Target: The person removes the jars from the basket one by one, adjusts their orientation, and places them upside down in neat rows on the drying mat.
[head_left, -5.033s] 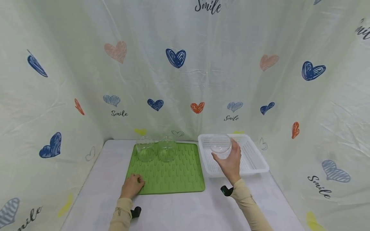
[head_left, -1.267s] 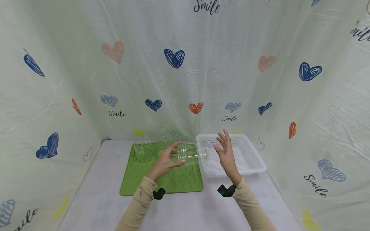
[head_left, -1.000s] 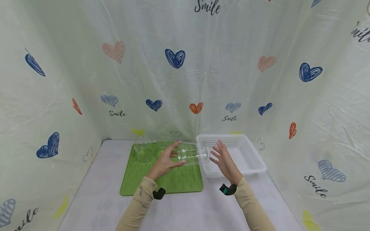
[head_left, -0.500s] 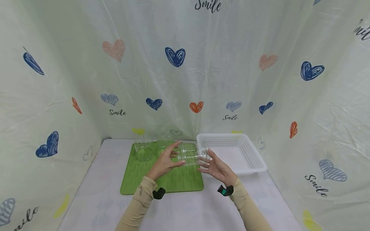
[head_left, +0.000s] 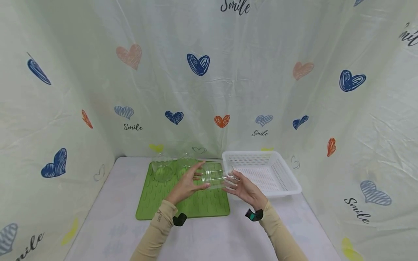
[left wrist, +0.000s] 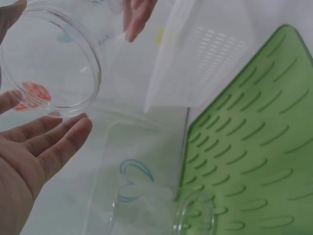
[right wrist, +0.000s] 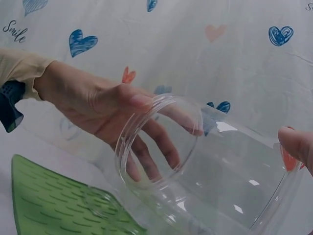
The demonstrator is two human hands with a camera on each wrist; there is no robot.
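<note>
A clear jar (head_left: 217, 175) is held on its side above the right part of the green mat (head_left: 196, 203). My left hand (head_left: 186, 186) grips its ridged mouth end, thumb on the near side and fingers on the far side. At the base end my right hand (head_left: 245, 188) holds it between thumb and fingers. The right wrist view shows the left fingers (right wrist: 164, 142) through the jar's wall and the right thumb (right wrist: 298, 144) on the base edge. Two more clear jars (head_left: 162, 172) stand at the mat's back left, one partly behind the left hand.
A white perforated plastic basket (head_left: 262, 179) stands to the right of the mat. Both rest on a white-covered table (head_left: 215, 239). A curtain (head_left: 209, 90) printed with hearts hangs close behind and along both sides.
Five seconds ago my right hand held a jar over the basket and the left lay by the mat. Since then the left has taken the jar; the right, lately free, now grips its base.
</note>
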